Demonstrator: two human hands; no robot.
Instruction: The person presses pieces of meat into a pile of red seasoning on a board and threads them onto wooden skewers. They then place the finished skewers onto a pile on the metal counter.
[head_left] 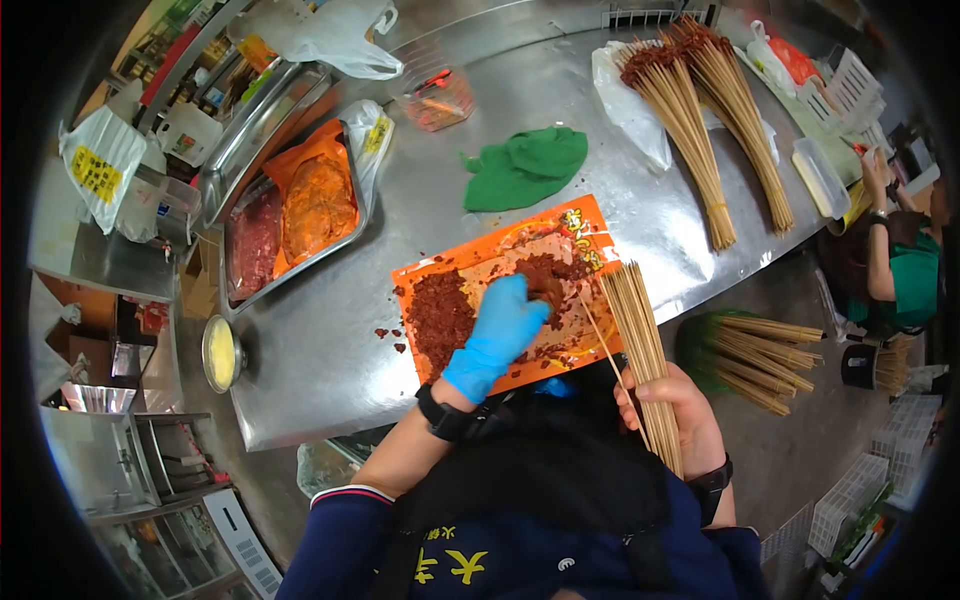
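On the orange sheet (pixel 470 262), the gloved left hand (pixel 500 325) closes its fingers on the meat (pixel 548 275). At the sheet's right edge, the right hand (pixel 672 410) grips the skewer bundle (pixel 638 325), lengthwise away from the body, one skewer slanting toward the meat.

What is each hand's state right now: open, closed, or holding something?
Left hand: blue-gloved, fingers curled onto the meat; whether it grips cannot be told.
Right hand: closed around a bundle of skewers.
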